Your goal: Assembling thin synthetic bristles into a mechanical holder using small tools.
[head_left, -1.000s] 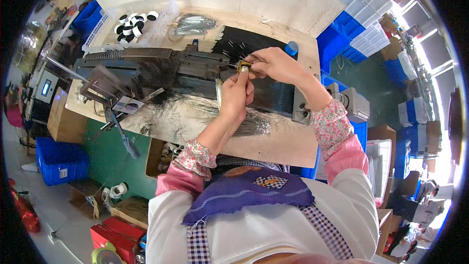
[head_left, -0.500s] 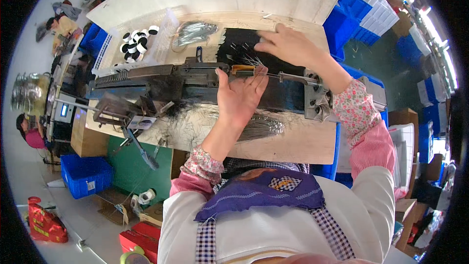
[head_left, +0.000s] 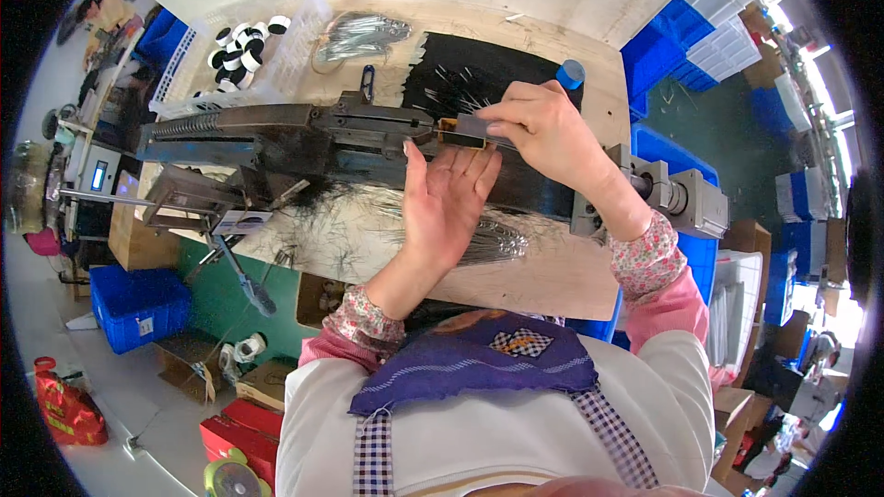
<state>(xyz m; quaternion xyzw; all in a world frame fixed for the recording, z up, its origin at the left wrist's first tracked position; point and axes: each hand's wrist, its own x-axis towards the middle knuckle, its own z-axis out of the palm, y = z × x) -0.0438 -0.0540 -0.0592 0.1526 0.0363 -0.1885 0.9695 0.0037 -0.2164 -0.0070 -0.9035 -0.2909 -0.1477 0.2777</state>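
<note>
Presently, at frame centre, I read the right hand (head_left: 552,135) as a narrow grip on a small grey plate (head_left: 471,125), seemingly to steady it against the yellow-edged holder (head_left: 447,126), while the left hand (head_left: 448,207) is spread wide, palm up just below, presumably for support.

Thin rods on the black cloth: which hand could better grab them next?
Probably the right hand: it's nearer the rods, though pinching a grey plate. The left hand lies farther, palm open.

Workshop, metal machine (head_left: 368,133) on wooden bench (head_left: 488,293), stacked plastic crates (head_left: 714,44)
</note>
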